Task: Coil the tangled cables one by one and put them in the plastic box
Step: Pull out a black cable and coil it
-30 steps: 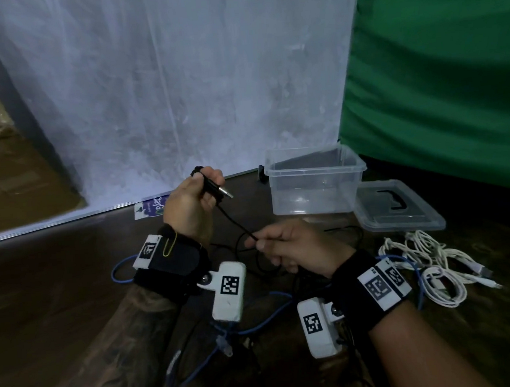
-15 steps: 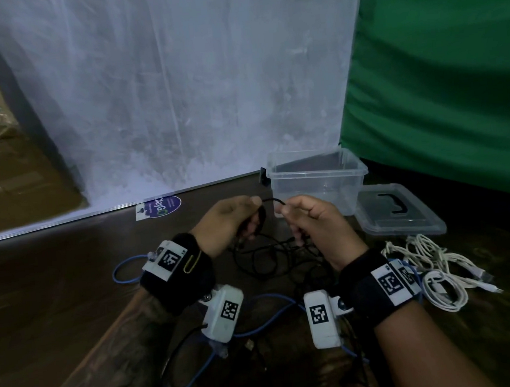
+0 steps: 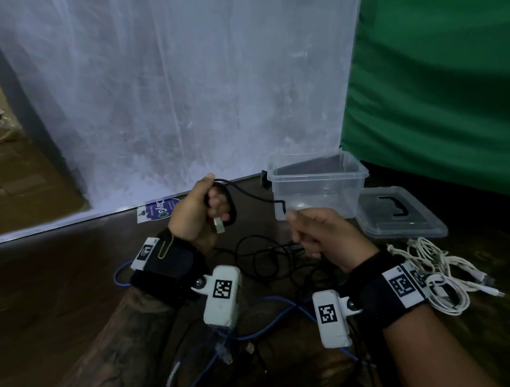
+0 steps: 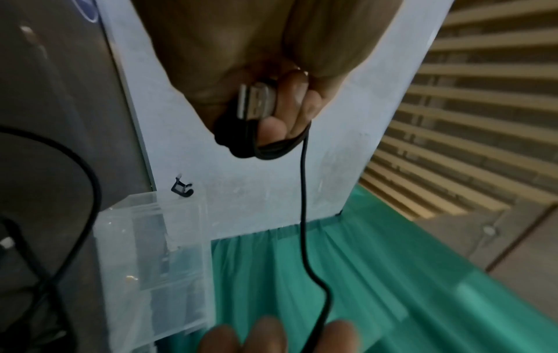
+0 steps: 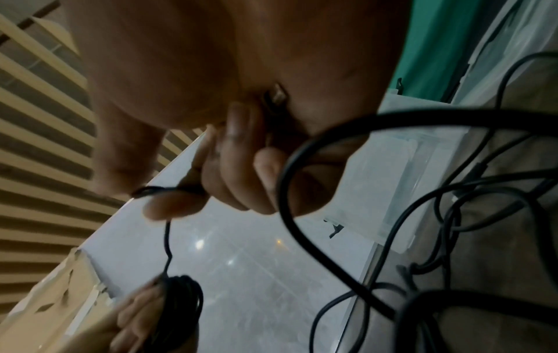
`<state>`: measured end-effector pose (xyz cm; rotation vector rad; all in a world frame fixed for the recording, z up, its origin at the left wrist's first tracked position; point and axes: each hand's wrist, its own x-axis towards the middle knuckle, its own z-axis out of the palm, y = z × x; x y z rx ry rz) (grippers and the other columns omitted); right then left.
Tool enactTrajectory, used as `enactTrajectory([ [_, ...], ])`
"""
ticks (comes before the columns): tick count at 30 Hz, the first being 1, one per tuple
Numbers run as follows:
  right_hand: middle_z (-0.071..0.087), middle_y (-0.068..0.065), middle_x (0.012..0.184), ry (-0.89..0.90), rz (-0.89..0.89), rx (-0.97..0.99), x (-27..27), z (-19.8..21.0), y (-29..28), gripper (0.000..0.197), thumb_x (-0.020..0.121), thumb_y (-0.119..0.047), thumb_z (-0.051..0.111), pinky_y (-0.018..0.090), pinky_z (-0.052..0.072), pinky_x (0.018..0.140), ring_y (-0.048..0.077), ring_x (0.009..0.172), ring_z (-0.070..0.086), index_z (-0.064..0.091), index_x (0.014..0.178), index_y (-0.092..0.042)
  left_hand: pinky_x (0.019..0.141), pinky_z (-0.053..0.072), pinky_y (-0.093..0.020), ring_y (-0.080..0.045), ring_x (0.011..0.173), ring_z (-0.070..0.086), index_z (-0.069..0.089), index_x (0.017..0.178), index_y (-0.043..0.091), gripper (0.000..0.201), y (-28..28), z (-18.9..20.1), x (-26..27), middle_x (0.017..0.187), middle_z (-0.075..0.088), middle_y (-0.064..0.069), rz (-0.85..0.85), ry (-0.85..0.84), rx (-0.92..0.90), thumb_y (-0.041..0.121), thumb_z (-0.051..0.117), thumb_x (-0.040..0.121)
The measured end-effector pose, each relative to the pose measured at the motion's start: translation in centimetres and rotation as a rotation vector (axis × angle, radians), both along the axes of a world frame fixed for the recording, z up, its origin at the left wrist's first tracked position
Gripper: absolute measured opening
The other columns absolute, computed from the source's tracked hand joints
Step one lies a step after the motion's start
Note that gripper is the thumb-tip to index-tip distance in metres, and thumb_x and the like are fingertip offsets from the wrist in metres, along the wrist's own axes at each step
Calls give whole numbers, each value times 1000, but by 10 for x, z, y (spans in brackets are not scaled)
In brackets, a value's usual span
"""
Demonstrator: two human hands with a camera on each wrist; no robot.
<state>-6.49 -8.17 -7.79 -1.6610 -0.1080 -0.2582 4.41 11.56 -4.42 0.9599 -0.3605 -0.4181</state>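
Observation:
My left hand [image 3: 209, 209] is raised above the table and grips a small coil of the black cable [image 3: 249, 193], wound round its fingers, with the silver USB plug [image 4: 256, 101] sticking out of the fist. From the coil the cable runs right to my right hand [image 3: 308, 232], which pinches it between thumb and forefinger [image 5: 172, 205] just in front of the plastic box [image 3: 318, 172]. Below both hands the rest of the black cable lies tangled [image 3: 269, 260] on the table. The clear box stands open, nothing visible inside.
The box lid [image 3: 400, 214] lies flat to the right of the box. White cables [image 3: 439, 273] are piled at the right, and a blue cable [image 3: 259, 328] runs under my wrists. A sticker [image 3: 159, 209] lies by the white sheet at the back; green cloth hangs behind the box.
My hands came together near the box, then drew apart again. The left hand now holds a loop of black cable round its fingers, and the right hand has slid further along the cable.

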Motion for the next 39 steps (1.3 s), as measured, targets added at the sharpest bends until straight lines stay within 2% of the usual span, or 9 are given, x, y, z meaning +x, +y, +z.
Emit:
enactTrajectory([
  [4,59,2,57,-74,-112,-168,5,-3,-3,43,89,-44,60,19,43,57,8,52,53,64,62,-12,41,31,-17,-4,36,28,35,64,20,38,7,3,3,45,33,9,-7,54,-48,34,41,99],
  [8,68,0,66,-26,-45,-204,14,-13,-5,9,95,-10,62,21,50,66,11,59,66,67,90,-16,39,32,-18,-4,36,28,40,58,19,44,-1,4,-7,46,33,8,-57,47,-11,34,42,99],
  [11,74,2,85,-40,-76,-206,20,-18,-5,24,90,0,66,34,54,82,16,83,69,67,89,-23,40,31,-19,-5,36,26,42,59,18,43,-6,4,-15,47,33,6,-113,14,23,35,44,98],
  [16,68,12,122,-26,6,119,21,-12,8,29,98,-11,54,31,53,81,25,109,67,63,125,-12,41,30,-20,-7,37,26,37,63,16,41,-23,-7,-27,49,33,3,-183,-72,138,35,41,100],
  [21,70,-2,78,-161,-87,-30,15,-10,17,28,101,-7,51,23,38,44,12,53,56,66,123,-18,44,30,-23,-9,40,27,40,66,15,40,-28,-14,-30,54,33,0,-192,-102,172,37,42,99],
  [24,60,-11,54,-211,-117,-72,12,-9,19,33,101,-4,48,20,32,41,7,42,43,66,124,-21,46,33,-24,-9,42,28,41,68,13,39,-31,-15,-33,56,34,-1,-195,-101,138,38,42,99],
  [27,61,-18,57,-240,-41,-72,2,0,25,32,103,-9,47,15,34,43,2,42,41,62,129,-16,49,37,-24,-10,44,31,43,69,12,39,-33,-14,-36,56,36,-1,-175,-60,66,37,42,99],
  [30,69,-2,84,-293,-5,-56,-4,8,29,26,101,-1,49,7,41,51,-4,51,56,65,121,-3,51,40,-24,-10,44,35,46,70,11,40,-35,-15,-36,57,40,0,-165,-39,42,37,41,100],
  [39,76,-2,94,-413,-139,-247,2,2,18,24,100,-4,54,16,49,86,5,89,69,73,115,-7,62,52,-31,-23,65,64,58,82,3,35,-24,-13,-28,73,60,-12,-252,-118,185,35,47,92],
])
